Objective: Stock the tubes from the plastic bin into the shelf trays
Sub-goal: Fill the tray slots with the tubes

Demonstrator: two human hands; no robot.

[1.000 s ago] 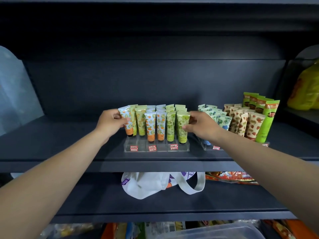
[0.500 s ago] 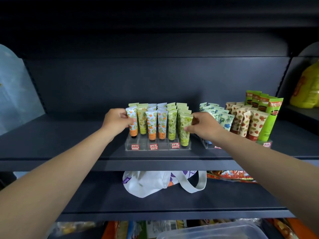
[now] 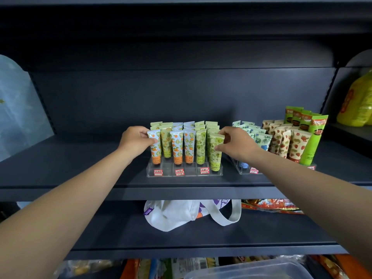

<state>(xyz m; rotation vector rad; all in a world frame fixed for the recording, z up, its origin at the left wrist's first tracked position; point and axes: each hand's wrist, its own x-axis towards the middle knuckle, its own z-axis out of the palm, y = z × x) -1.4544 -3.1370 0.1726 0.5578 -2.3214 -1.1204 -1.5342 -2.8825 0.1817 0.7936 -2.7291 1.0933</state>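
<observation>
Now the left hand pinches the orange tube at the tray's left end, and the right hand pinches the green tube at its right end.

On the dark shelf, the left hand pinches an orange-printed tube at the left end of the clear acrylic tray, while the right hand pinches a green-printed tube at its right end, a translucent plastic bin showing below.
</observation>
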